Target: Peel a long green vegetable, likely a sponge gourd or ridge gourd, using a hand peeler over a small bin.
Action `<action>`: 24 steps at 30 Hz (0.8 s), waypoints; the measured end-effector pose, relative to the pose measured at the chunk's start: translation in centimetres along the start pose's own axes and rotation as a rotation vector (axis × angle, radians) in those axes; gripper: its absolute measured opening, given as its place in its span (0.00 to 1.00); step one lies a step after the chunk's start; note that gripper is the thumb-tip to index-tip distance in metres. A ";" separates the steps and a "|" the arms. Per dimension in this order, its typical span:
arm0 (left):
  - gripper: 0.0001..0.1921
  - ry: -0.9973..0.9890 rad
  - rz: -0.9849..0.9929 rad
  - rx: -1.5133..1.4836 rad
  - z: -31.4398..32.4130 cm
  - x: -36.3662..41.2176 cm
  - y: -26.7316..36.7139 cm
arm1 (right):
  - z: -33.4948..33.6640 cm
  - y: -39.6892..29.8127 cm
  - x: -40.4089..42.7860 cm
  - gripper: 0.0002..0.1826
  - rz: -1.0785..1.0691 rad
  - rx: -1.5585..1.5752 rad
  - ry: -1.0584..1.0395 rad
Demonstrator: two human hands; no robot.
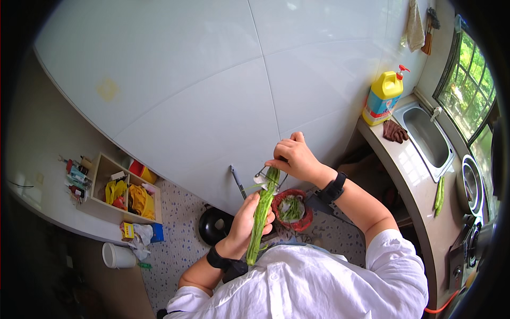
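Note:
My left hand (244,223) is wrapped around a long green ridged gourd (261,223), likely a luffa, that slants upward away from my shirt. At the gourd's upper end, my right hand (294,157) grips a peeler (261,179); its handle is mostly hidden by my fingers. The peeler's metal head lies across the gourd, and a thin green strip of peel (254,185) sticks out to its left. Below, to the right of the gourd, stands a bin with a red liner (303,226), holding green peelings (291,208).
On the right counter (416,199) are a yellow pump jug (384,95), a brown glove (395,131), a steel sink (426,131), green pods (439,196) and metal pots (472,185). A black wok (211,227) sits low ahead. At left are a divided box (95,185) and a white bucket (119,255).

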State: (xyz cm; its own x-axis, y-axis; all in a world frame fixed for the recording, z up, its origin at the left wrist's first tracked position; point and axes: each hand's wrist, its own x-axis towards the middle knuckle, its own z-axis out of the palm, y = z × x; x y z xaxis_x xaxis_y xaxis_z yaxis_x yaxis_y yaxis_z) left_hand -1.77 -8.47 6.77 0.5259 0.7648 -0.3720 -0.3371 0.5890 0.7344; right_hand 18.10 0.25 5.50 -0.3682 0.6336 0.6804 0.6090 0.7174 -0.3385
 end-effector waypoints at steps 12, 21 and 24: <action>0.13 -0.012 0.015 0.037 0.0 -0.5 0.1 | 0.4 1.0 -0.2 0.17 0.029 -0.008 -0.019; 0.14 -0.010 0.027 0.075 -0.1 -0.6 0.3 | 0.9 0.1 -0.3 0.17 0.011 0.082 -0.013; 0.13 -0.030 0.020 0.130 0.0 -1.0 0.6 | 0.3 2.5 -0.2 0.17 0.101 -0.070 0.002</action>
State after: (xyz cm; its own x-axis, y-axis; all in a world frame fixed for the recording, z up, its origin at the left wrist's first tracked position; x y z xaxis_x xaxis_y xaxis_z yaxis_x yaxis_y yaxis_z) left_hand -2.46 -8.87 7.56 0.5441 0.7669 -0.3403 -0.2447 0.5330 0.8099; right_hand 19.48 1.96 4.33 -0.3014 0.7008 0.6466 0.6906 0.6280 -0.3587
